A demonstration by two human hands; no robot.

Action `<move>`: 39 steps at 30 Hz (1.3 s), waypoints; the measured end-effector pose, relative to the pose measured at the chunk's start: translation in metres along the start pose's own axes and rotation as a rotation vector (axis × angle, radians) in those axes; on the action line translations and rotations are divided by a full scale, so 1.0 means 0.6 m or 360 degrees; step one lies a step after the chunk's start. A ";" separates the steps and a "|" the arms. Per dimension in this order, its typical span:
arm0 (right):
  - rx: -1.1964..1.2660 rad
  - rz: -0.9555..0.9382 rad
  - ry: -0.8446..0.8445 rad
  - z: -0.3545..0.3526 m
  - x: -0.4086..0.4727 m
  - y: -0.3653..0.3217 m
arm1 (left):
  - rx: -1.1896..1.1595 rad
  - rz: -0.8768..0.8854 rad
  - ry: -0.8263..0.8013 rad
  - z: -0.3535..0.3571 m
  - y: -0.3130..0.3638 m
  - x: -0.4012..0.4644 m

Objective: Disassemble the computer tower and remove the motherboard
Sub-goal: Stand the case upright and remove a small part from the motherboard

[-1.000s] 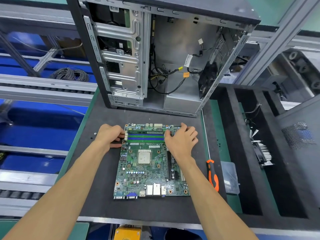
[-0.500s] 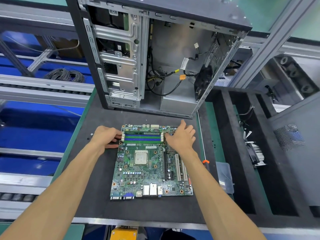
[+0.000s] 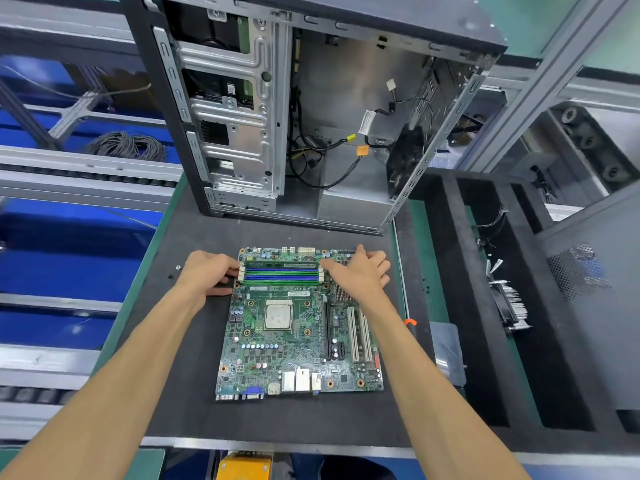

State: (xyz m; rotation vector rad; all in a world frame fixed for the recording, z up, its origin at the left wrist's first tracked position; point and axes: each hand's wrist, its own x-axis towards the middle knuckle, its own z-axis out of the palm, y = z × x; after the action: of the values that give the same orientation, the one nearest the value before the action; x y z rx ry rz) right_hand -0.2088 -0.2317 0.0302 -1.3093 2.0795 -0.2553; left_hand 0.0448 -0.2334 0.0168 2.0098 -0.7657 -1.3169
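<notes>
1. At the far left of the frame, a coil of grey cable [image 3: 129, 146] lay on a metal rail above blue surfaces
2. Left of centre, the left hand [image 3: 207, 273] rested at the left edge of the green rectangular motherboard [image 3: 299, 327], its fingers curled against the white latches at the left end of the blue and green memory slots [image 3: 281, 274]; whether they gripped a latch could not be told
3. The motherboard lay flat on the dark grey foam mat [image 3: 194, 341] in the lower centre, out of the case, its silver square processor [image 3: 278, 317] facing up
4. In the upper centre, the open grey metal computer tower [image 3: 311, 109] stood upright behind the board, well apart from it, with loose black cables hanging inside
5. Right of centre, the right hand [image 3: 360, 273] lay on the board's upper right corner, fingers straight and spread, thumb near the slots' right end
6. Just right of the right forearm, an orange tool handle [image 3: 410, 322] peeked out
7. At the far right, a finned metal heatsink [image 3: 512, 306] sat in a dark foam tray
</notes>
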 end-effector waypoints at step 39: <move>-0.0298 0.0065 -0.0063 0.001 0.011 -0.024 | 0.0004 -0.0128 -0.0069 -0.007 0.008 0.008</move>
State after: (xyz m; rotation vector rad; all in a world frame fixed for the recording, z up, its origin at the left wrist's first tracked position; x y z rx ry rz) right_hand -0.1996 -0.2442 0.0343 -1.3665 2.1351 -0.0166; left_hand 0.0499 -0.2394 0.0190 2.0391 -0.7128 -1.4098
